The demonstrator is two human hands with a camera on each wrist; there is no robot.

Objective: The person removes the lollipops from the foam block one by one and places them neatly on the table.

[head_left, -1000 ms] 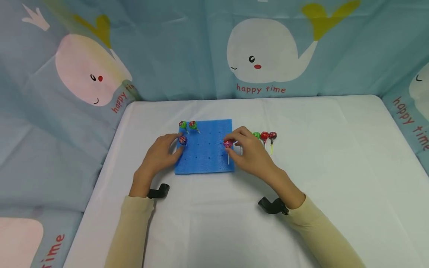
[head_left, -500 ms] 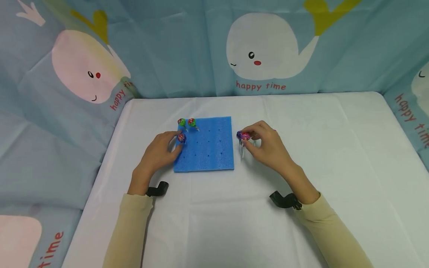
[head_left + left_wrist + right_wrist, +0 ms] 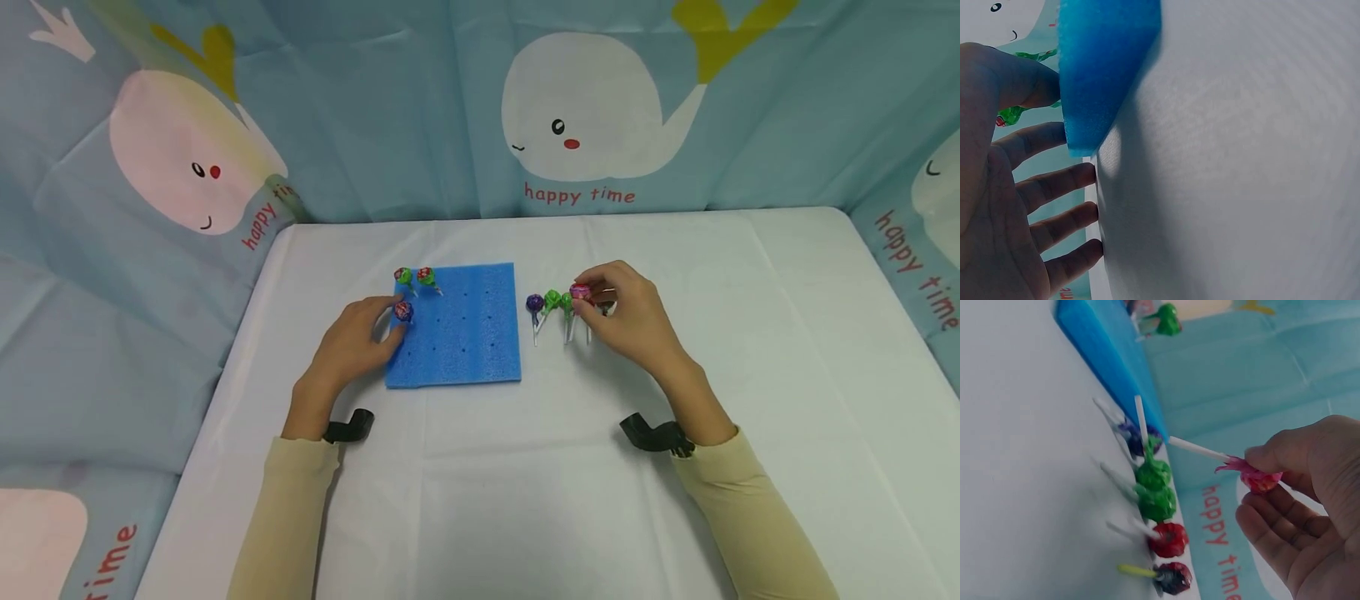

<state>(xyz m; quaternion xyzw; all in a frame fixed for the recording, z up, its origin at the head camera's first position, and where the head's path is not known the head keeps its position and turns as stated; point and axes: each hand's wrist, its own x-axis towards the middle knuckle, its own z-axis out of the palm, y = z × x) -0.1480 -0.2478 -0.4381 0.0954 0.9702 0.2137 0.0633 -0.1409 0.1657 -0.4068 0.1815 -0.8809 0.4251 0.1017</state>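
Observation:
A blue foam board (image 3: 463,346) with small holes lies on the white table. Two green-and-red lollipops (image 3: 426,276) stand in its far left corner, and a blue-and-red lollipop (image 3: 403,312) is on it nearer the front. At the board's left edge my left hand (image 3: 354,340) rests with thumb and index finger touching it, the other fingers spread along the table in the left wrist view. To the right of the board, my right hand (image 3: 636,315) pinches a pink lollipop (image 3: 1259,481) by its wrapped head, its white stick sticking out free.
A row of lollipops lies right of the board: one purple (image 3: 534,303), two green, including this green lollipop (image 3: 1157,503), one red (image 3: 1169,540), and one dark red (image 3: 1174,578) with a yellow stick. A whale-print curtain (image 3: 420,125) hangs behind the table.
My right hand has moved right with the pink lollipop, from over the board's right edge to above the lollipop row. My left hand has stayed at the board's left edge.

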